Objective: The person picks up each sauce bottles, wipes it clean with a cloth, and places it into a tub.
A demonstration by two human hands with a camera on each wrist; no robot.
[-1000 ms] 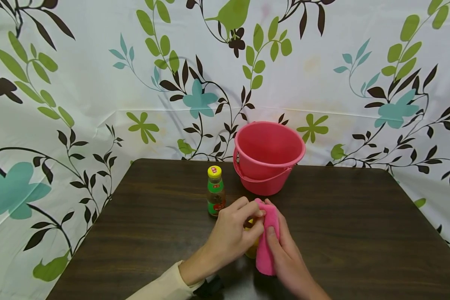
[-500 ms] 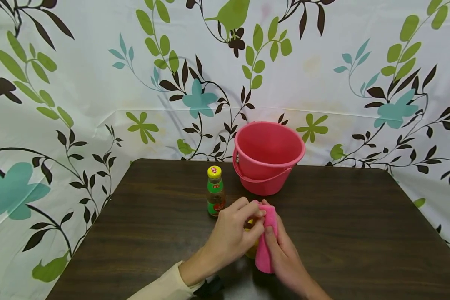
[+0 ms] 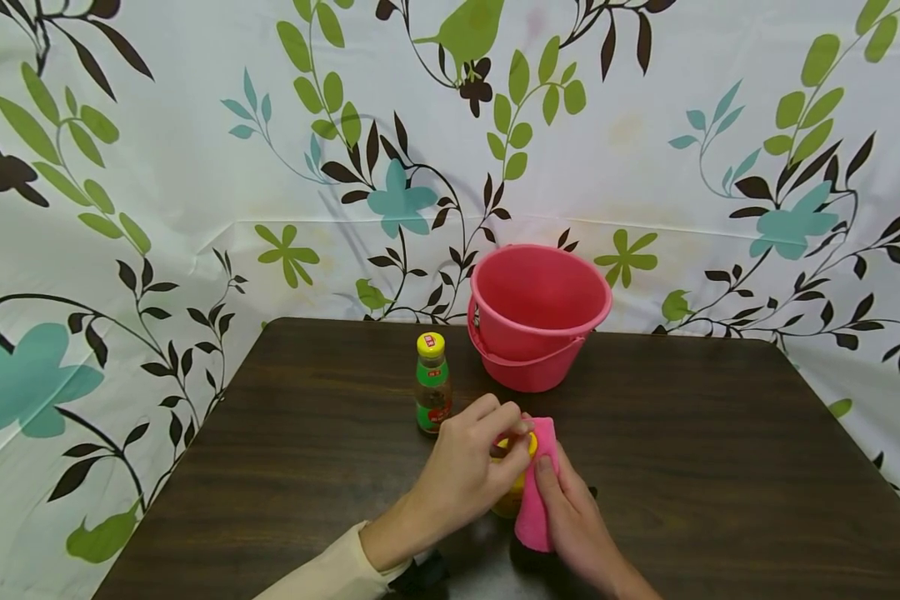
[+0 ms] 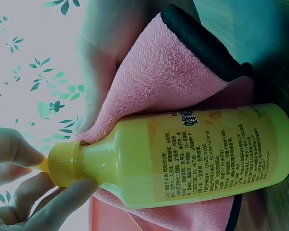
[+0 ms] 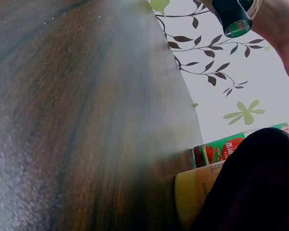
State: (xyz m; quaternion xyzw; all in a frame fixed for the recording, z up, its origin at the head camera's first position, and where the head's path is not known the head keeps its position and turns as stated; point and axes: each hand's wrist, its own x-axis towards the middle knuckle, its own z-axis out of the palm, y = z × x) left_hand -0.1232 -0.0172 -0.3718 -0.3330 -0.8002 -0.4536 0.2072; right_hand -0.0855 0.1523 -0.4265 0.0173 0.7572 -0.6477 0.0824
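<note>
A yellow plastic bottle (image 4: 216,156) with a printed label stands on the table, mostly hidden behind the hands in the head view. My left hand (image 3: 461,462) pinches its ribbed yellow cap (image 4: 65,164) at the top, thumb and fingers on either side. My right hand (image 3: 581,525) holds a folded pink cloth (image 3: 536,504) against the bottle's right side, thumb lying over the cloth. In the left wrist view the cloth wraps behind the bottle up to its neck, its black hem (image 4: 202,45) showing. The right wrist view catches only the bottle's lower part below the dark cloth edge.
A glass bottle (image 3: 432,387) with a yellow cap and green label stands just behind my left hand. Beyond the hands, a pink bucket (image 3: 540,333) sits at the table's back edge, handle hanging down. The dark wooden table (image 3: 720,450) meets a leaf-patterned curtain (image 3: 630,117).
The cloth's upper end has slipped lower and to the right, so more of the yellow cap shows. A bit of dark hem now appears right of my right hand. The left hand stays at the cap.
</note>
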